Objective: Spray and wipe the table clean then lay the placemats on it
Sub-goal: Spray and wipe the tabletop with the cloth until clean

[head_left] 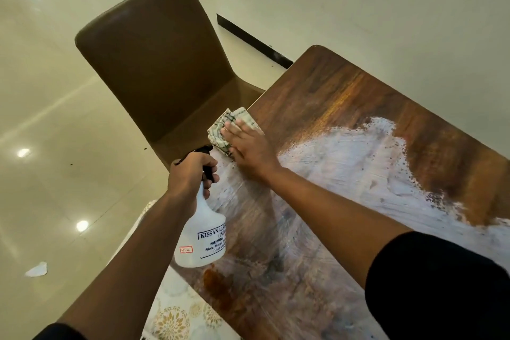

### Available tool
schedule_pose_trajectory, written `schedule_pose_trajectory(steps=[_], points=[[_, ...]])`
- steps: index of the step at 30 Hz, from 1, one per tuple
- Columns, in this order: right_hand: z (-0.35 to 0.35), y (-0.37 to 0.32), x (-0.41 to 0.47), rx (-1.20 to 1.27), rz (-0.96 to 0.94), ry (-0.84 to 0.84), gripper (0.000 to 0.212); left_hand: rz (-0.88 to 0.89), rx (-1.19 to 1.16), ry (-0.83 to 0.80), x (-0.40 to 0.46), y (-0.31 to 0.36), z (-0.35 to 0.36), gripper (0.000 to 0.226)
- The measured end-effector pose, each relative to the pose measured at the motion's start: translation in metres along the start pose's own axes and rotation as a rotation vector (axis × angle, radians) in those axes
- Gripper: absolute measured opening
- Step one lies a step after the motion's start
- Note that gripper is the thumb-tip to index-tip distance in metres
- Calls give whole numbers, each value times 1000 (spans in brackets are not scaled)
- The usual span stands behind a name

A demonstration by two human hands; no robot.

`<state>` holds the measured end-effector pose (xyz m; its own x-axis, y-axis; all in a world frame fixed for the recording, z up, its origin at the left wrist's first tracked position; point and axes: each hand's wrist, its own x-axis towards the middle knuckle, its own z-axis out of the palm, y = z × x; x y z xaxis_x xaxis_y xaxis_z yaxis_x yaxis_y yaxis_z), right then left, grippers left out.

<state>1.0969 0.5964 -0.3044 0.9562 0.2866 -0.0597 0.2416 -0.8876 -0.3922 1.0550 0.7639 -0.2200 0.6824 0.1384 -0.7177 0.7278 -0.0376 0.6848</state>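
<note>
A folded checked cloth [233, 130] is pressed flat under the open right hand [249, 146] at the wet wooden surface's [345, 107] edge; a white spray bottle [202, 232] is clenched in the left hand's [190, 174] grip.

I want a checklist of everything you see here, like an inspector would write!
Surface: wooden table, wet foamy streaks across the middle.
Job's things: spray bottle; folded cloth at the table edge; patterned placemat hanging below the near edge, not laid.
Clutter: paper scrap on the floor.
Grippers: left hand grips the bottle; right hand presses the cloth flat.
Cables: nothing seen.
Surroundings: brown chair, glossy floor.
</note>
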Motion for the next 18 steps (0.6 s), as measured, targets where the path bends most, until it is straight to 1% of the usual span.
schedule_pose_trajectory(steps=[2,3,5,7,10,12,14,15,16,18], points=[[-5,8,-3,1,-41,-42,53,-8,-7,6,-5,-5,-4,12],[-10,14,-2,15,-29,-63,52,-5,-17,14,-7,-8,-6,12],[-24,33,4,141,100,-64,51,1,-36,33,-9,-16,-10,13],[-36,61,3,258,250,-6,49,-12,-53,40,-11,-24,-14,15],[-41,87,-8,243,384,102,48,-32,-75,27,-18,-37,-23,17],[-35,80,-12,220,444,168,47,-29,-70,20,-25,-45,-28,17],[-25,55,-17,215,504,218,46,-25,-70,31,-30,-53,-34,17],[-20,39,-21,214,501,220,47,-24,-68,39,-31,-56,-37,17],[-14,23,-26,200,469,205,48,-26,-65,48,-33,-60,-39,17],[0,-12,-39,140,335,148,50,-32,-64,69,-35,-67,-44,16]])
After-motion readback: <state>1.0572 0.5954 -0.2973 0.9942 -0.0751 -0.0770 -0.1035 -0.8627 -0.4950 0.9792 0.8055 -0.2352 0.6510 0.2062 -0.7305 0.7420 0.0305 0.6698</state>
